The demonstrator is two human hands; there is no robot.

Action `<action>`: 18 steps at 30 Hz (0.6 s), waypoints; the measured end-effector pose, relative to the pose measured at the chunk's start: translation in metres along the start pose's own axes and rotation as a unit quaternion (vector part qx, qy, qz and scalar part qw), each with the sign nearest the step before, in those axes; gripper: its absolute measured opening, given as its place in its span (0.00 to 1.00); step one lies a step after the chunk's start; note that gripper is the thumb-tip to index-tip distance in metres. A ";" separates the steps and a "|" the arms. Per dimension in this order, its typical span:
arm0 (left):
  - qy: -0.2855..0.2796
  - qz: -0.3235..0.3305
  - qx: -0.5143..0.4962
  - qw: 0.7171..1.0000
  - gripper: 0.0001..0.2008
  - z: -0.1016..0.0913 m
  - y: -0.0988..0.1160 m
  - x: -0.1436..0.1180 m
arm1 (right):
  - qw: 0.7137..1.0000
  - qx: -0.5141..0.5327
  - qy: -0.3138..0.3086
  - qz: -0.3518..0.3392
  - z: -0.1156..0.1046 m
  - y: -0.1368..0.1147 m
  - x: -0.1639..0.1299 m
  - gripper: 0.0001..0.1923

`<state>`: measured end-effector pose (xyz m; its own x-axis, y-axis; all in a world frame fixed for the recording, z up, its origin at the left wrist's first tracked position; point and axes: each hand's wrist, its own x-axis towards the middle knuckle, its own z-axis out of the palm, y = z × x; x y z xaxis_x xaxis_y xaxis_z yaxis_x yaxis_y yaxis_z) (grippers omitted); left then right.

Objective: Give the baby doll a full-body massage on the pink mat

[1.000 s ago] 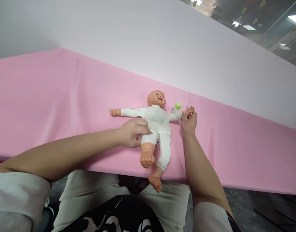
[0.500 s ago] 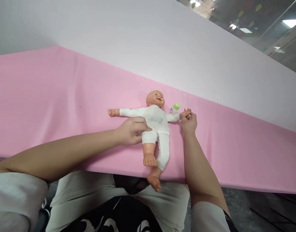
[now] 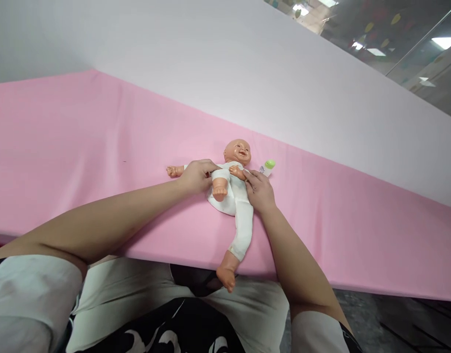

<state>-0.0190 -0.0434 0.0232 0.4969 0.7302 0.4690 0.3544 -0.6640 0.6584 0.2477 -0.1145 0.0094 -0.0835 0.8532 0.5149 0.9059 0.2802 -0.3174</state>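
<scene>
Doll [image 3: 235, 196] now with bare leg raised, arm folded in, white-suited, both hands' [image 3: 196, 176] [image 3: 260, 190] grip clamped on it.

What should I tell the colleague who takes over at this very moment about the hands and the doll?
Left hand: on the doll, gripping its chest and the bare bent-up leg.
Right hand: fingers at the doll's near arm, folded across its chest.
Doll lies face up on the pink cloth, one clothed leg hanging over the front edge. A small green-capped bottle lies by its head.
Done: white suit is on the body, one leg bare.
Left: cannot tell.
</scene>
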 end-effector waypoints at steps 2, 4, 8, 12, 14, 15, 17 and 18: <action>0.000 0.004 -0.002 1.000 0.16 -0.003 0.000 -0.001 | 1.000 0.013 0.010 0.014 -0.001 -0.002 -0.001 0.22; 0.013 0.027 -0.008 1.000 0.16 -0.006 0.001 -0.005 | 0.999 0.034 0.022 0.034 -0.002 0.000 -0.001 0.21; 0.010 0.136 -0.043 0.990 0.14 -0.012 0.012 -0.018 | 0.974 0.152 0.106 0.129 -0.005 0.022 -0.002 0.24; -0.032 0.255 -0.103 0.961 0.12 -0.013 0.034 -0.034 | 0.924 0.248 0.201 0.212 -0.017 0.061 -0.006 0.28; -0.099 0.266 -0.126 0.951 0.11 -0.011 0.046 -0.041 | 0.901 0.235 0.226 0.286 -0.024 0.079 -0.009 0.28; -0.141 0.263 -0.133 0.945 0.11 -0.010 0.050 -0.044 | 0.891 0.223 0.220 0.329 -0.027 0.087 -0.010 0.27; -0.213 0.250 -0.148 0.933 0.11 -0.009 0.058 -0.048 | 0.883 0.189 0.171 0.395 -0.030 0.099 -0.012 0.24; -0.236 0.243 -0.158 0.927 0.11 -0.008 0.060 -0.049 | 0.885 0.171 0.138 0.411 -0.031 0.102 -0.013 0.23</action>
<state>-0.0288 -0.1178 0.0441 0.8551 0.1554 0.4946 -0.2155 -0.7612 0.6116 0.3544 -0.1106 -0.0049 0.6922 0.7040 0.1590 0.4317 -0.2273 -0.8729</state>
